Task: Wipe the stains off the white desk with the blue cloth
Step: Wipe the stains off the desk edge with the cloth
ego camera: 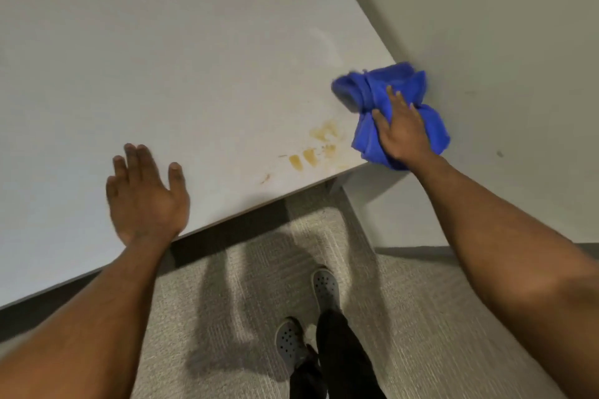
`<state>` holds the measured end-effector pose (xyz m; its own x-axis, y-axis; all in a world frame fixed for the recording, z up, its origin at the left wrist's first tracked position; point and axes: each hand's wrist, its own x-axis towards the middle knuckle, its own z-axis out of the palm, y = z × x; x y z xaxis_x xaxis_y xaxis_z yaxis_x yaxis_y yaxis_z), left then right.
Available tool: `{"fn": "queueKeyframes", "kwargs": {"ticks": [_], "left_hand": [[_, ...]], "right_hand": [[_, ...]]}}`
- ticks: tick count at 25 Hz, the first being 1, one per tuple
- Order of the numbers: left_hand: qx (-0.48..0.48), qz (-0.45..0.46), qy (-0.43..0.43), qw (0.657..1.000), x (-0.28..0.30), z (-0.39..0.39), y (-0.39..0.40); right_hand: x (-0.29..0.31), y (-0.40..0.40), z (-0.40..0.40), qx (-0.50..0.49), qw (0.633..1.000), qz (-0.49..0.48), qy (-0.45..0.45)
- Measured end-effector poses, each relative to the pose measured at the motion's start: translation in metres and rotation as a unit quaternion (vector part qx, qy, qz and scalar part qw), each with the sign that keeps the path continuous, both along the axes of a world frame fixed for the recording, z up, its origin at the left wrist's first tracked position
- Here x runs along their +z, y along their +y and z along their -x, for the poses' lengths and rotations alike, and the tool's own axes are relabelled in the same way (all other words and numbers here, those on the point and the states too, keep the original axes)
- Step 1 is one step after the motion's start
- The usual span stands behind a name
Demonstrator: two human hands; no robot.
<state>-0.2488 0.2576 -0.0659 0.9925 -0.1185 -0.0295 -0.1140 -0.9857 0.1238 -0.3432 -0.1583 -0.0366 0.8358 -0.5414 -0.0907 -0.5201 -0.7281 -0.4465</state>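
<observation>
The white desk (168, 68) fills the upper left of the head view. Brownish-yellow stains (316, 146) lie near its front right corner. A bunched blue cloth (372, 87) sits at that corner against the wall, partly hanging over the desk's edge. My right hand (400, 129) presses on the cloth and grips it, just right of the stains. My left hand (146, 194) rests flat on the desk near its front edge, fingers spread, holding nothing, well left of the stains.
A pale wall (486, 42) runs along the desk's right side. Below the desk's front edge lies grey carpet (421, 317), where my two feet in grey perforated shoes (324, 288) stand.
</observation>
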Motion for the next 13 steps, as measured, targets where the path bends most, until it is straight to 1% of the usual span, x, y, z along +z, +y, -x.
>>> {"fn": "queueKeyframes", "kwargs": {"ticks": [1, 2, 3, 5, 6, 7, 8, 9, 11, 12, 13], "left_hand": [[-0.001, -0.001, 0.000, 1.000, -0.001, -0.001, -0.001], [-0.001, -0.002, 0.002, 1.000, -0.001, -0.002, 0.000], [0.000, -0.002, 0.004, 1.000, -0.001, -0.002, 0.001], [0.000, 0.005, 0.006, 1.000, -0.001, -0.001, 0.004], [0.000, 0.009, 0.010, 1.000, 0.000, 0.000, 0.005], [-0.001, 0.014, 0.014, 1.000, 0.001, 0.001, 0.004], [0.002, 0.015, 0.016, 1.000, 0.002, 0.001, 0.002], [0.006, 0.014, 0.017, 1.000, 0.003, 0.001, 0.001], [0.010, 0.009, 0.013, 1.000, 0.001, 0.000, -0.001], [0.011, 0.008, 0.011, 1.000, 0.000, -0.001, -0.001], [0.012, 0.008, 0.011, 1.000, -0.001, -0.001, -0.001]], "right_hand": [[0.002, 0.012, -0.019, -0.023, 1.000, 0.003, 0.007], [0.000, 0.040, -0.033, -0.009, 1.000, 0.000, -0.002], [-0.001, 0.074, -0.036, 0.029, 0.999, -0.010, -0.015], [-0.006, 0.131, -0.011, 0.163, 0.985, -0.049, -0.017], [-0.008, 0.137, 0.010, 0.234, 0.970, -0.061, -0.009], [-0.007, 0.122, 0.025, 0.273, 0.960, -0.066, -0.010], [-0.004, 0.097, 0.029, 0.271, 0.960, -0.072, -0.023], [-0.002, 0.071, 0.024, 0.229, 0.971, -0.068, -0.025], [0.005, 0.033, -0.003, 0.098, 0.994, -0.043, -0.012], [0.005, 0.030, -0.021, 0.062, 0.998, -0.021, -0.007], [0.004, 0.042, -0.037, 0.058, 0.998, -0.008, -0.010]]}}
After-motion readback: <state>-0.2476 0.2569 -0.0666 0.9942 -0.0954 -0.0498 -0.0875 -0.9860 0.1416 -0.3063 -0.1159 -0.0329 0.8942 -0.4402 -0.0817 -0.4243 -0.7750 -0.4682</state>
